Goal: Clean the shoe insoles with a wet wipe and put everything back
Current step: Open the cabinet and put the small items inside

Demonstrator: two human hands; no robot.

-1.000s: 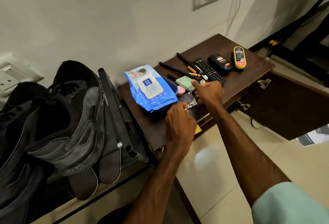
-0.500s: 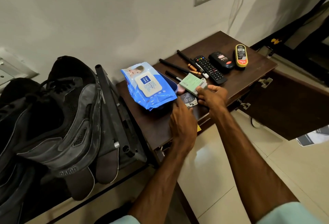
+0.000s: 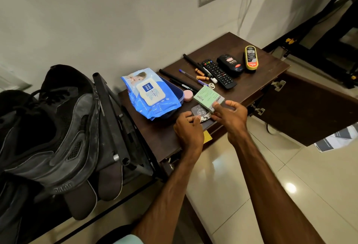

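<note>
While the wet wipe pack [image 3: 151,93] sits flap-down on its blue tray [image 3: 179,92], both hands are busy just right of it, and not with the wipes. The right hand [image 3: 230,115] has thumb and fingers clamped on a corner of a small green box [image 3: 208,98], lifted clear and tilted just right of the pack. The left hand [image 3: 188,127] comes in below and to the pack's right, fingers bent with their tips down on a small patterned packet [image 3: 201,113]; whether it pinches that packet or only presses it, I cannot tell. A pink round item [image 3: 188,95] lies touching the tray's right end, and farther right of the pack run pens, a remote [image 3: 219,73] and two polish containers [image 3: 230,65]. Now look well left of the pack: dark shoes [image 3: 50,127] lean on a rack, and two insoles [image 3: 81,199] poke out beneath them, out of the shoes and untouched by either hand. So where are we? By my read, early: the insoles are out, but no wipe is drawn, the pack looks sealed, and nothing is being wiped. Pulling a wipe, cleaning both insoles, refitting them and tidying all appear to lie ahead.
</note>
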